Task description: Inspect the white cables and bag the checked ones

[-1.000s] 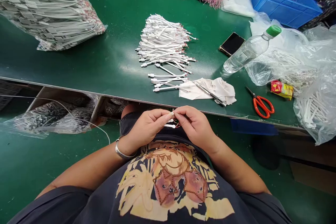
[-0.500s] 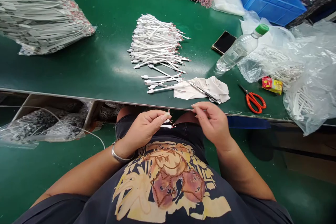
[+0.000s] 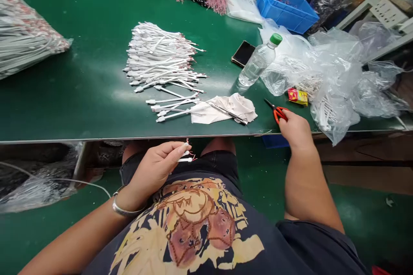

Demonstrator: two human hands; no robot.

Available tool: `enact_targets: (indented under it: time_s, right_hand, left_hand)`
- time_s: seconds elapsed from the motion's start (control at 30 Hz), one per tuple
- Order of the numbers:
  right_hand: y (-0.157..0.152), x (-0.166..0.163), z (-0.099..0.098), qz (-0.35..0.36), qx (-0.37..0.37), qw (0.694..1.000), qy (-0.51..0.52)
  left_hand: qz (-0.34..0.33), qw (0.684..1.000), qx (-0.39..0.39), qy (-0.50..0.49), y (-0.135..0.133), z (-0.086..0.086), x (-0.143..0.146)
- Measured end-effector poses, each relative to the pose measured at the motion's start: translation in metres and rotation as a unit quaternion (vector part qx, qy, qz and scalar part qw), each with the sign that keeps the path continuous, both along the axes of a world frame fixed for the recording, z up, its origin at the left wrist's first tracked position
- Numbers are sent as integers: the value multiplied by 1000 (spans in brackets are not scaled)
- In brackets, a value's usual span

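My left hand [image 3: 161,160], above my lap, pinches a few short white cables [image 3: 185,160] with thin red wire ends sticking out between thumb and fingers. Over the table's front edge on the right, my right hand [image 3: 297,129] has its fingers closed on the handles of red-handled scissors [image 3: 278,112]. The blades point away to the left, and the hand covers part of the handles. A pile of similar white cables [image 3: 164,58] lies mid-table. Several loose ones lie in front of it, beside a pale cloth [image 3: 206,114] with metal tweezers [image 3: 227,113] on top.
A clear bottle [image 3: 258,63] with a green cap stands near a phone [image 3: 242,53]. On the right are plastic bags [image 3: 335,68] of cables and a red-yellow packet [image 3: 297,96]. A blue crate [image 3: 287,10] sits at the back, near another person's hands. A cable bundle [image 3: 29,34] lies left.
My right hand has moved right from above my lap onto the scissors. My left hand still pinches the cables. The whole view has shifted right.
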State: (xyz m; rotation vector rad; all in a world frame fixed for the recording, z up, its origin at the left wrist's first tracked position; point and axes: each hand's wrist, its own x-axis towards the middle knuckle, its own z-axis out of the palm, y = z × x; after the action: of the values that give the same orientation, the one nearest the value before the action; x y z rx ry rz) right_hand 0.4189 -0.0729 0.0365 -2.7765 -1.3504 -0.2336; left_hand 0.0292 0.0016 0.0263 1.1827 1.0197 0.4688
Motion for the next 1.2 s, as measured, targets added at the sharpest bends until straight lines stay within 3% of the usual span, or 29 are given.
enact_targets:
  time_s: [0.13,0.23,0.3,0.4,0.43,0.53,0.6,0.7,0.9,1.2]
  right_hand:
    - [4,18,9,28,-122,992,-11]
    - [6,26,11,38,-156,987,-20]
    - [4,17,10,24,-124,992,-24]
    - [-4,-24,6,15,12,1000,-18]
    - [-8,-44,4,41,67,997,2]
    - [-18,-108,-4,223,159,957,100]
    - [-20,-143,-9,321,144,917,186]
    - [-16,-170,-14,389,102,882,246]
    - [-7,-182,-22,428,101,869,226]
    - [0,-193,-26,441,132,862,213]
  left_hand:
    - [6,1000,6,-17,-1,-3,-2]
    - [9,999,-1,-39,-2,-4,-3]
    - [3,999,-6,-43,-2,-4,-4]
    - [-9,999,-7,-39,-2,-3,-5]
    - [-11,999,-7,-38,-3,-3,-6]
    - [-16,999,-17,-37,-3,-1,-6]
    - [-17,998,-32,-43,-5,1,-6]
    - [-15,996,-60,-59,-8,2,-5]
    - [-13,989,-111,-99,-11,2,-5]
    - [-2,987,-118,-107,-13,-2,-6]
